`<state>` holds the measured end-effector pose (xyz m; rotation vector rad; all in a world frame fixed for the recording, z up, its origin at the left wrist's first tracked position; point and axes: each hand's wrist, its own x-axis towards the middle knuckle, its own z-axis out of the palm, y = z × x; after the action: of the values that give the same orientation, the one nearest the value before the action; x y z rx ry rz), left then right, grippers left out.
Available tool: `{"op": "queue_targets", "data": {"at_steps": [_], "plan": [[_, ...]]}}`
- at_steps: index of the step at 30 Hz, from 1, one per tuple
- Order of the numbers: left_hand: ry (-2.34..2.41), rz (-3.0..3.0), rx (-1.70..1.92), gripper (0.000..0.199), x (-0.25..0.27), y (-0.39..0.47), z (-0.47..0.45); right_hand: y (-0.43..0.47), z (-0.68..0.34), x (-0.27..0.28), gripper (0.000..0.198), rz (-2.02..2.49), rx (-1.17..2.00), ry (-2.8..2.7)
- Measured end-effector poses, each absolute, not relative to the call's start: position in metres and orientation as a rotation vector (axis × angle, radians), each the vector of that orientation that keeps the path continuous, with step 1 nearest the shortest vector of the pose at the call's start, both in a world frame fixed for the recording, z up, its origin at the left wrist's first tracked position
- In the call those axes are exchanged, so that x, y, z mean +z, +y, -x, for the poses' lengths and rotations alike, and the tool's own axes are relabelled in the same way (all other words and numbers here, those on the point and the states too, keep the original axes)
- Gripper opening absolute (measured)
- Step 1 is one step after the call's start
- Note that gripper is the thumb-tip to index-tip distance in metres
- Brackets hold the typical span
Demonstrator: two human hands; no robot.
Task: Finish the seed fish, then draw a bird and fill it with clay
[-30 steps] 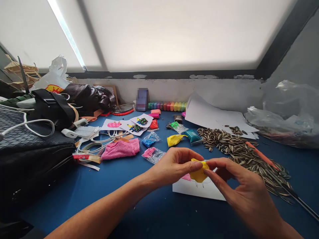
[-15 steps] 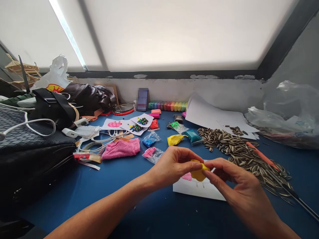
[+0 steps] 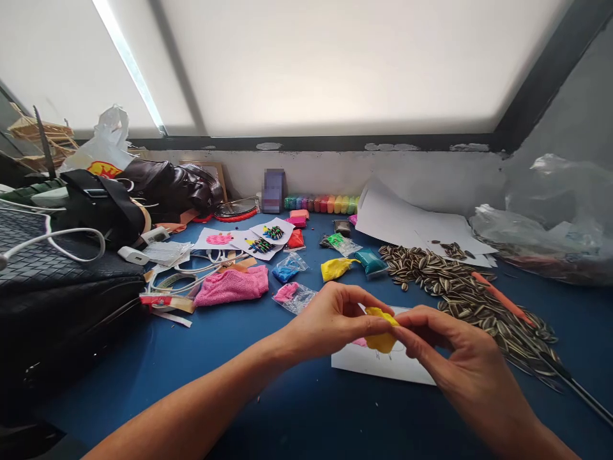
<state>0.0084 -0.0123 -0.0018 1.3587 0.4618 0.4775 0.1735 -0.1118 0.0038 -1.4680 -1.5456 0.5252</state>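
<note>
A flattened piece of yellow modelling clay is pinched between my two hands, above a white sheet of paper. My left hand grips its left side with thumb and fingers. At its right edge, the thumb and forefinger of my right hand are closed on it. Some pink clay shows on the sheet, partly hidden, beside a few drawn lines. Just beyond my hands lie a larger yellow lump, a teal clay packet and an opened bag with pink clay.
Sunflower seeds are heaped at right, with an orange strip across them. Finished clay pictures, a pink cloth and white cables lie left. A black bag fills the left edge. White papers stand behind the seeds.
The yellow clay has been turned slightly between my fingers, and its upper edge now shows folded. Both hands stay in nearly the same place.
</note>
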Motion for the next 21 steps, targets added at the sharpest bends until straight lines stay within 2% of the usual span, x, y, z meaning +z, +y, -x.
{"op": "queue_targets", "data": {"at_steps": [6,14,21], "plan": [[0.507,-1.345,0.557,0.041,0.0015,-0.0143,-0.0094,-0.1136,-0.172,0.0024,0.021,1.507,0.554,-1.585],[0.506,-1.402,0.474,0.036,-0.0039,-0.014,-0.009,-0.1115,-0.1752,0.0027,0.027,1.53,0.558,-1.608],[0.561,-1.452,0.558,0.035,-0.0046,-0.0142,-0.0092,-0.1108,-0.1732,-0.0029,0.023,1.55,0.413,-1.634]]}}
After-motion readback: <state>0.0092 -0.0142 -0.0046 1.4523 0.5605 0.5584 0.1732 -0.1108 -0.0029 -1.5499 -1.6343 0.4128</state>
